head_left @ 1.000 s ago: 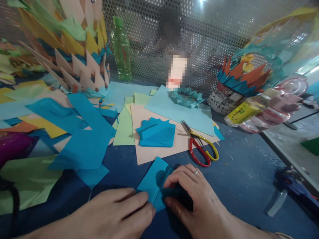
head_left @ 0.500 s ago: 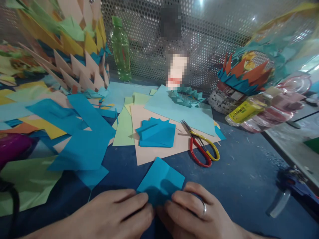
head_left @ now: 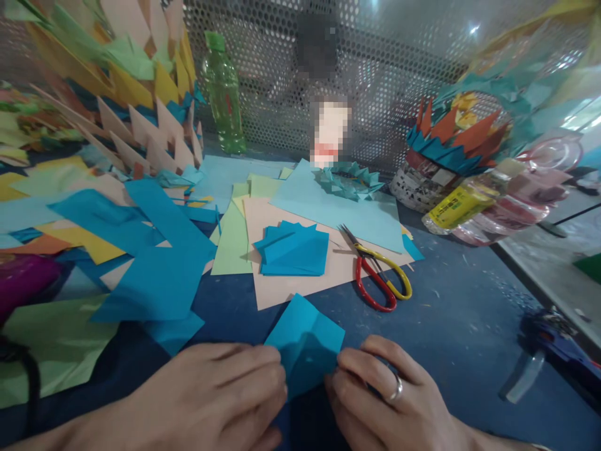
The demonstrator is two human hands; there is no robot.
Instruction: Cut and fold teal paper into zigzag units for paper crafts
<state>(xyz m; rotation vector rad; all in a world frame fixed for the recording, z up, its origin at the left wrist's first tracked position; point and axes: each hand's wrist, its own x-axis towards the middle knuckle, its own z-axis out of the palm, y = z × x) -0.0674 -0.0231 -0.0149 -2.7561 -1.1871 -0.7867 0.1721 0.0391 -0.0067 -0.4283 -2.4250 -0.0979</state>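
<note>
A small square of blue paper (head_left: 307,338) lies on the dark blue tabletop in front of me, one corner pointing away, with a faint crease line. My left hand (head_left: 225,388) is closed at its left edge, fingers curled together over the paper. At the right corner my right hand (head_left: 380,388), wearing a silver ring, pinches the edge; its fingertips are partly hidden. Just beyond lies a stack of blue paper pieces (head_left: 295,250) on a pale pink sheet (head_left: 282,291). Scissors (head_left: 380,269) with red and yellow handles rest to the right of the stack.
Blue paper strips and sheets (head_left: 154,282) spread over the left side. Behind them rises a tall spiky folded-paper piece (head_left: 145,119), beside a green bottle (head_left: 225,100). Right are a yellow-labelled bottle (head_left: 462,203) and a dark blue glue gun (head_left: 558,344).
My right hand has moved slightly right, so the gap between my hands is wider. The blue square has stayed nearly in place.
</note>
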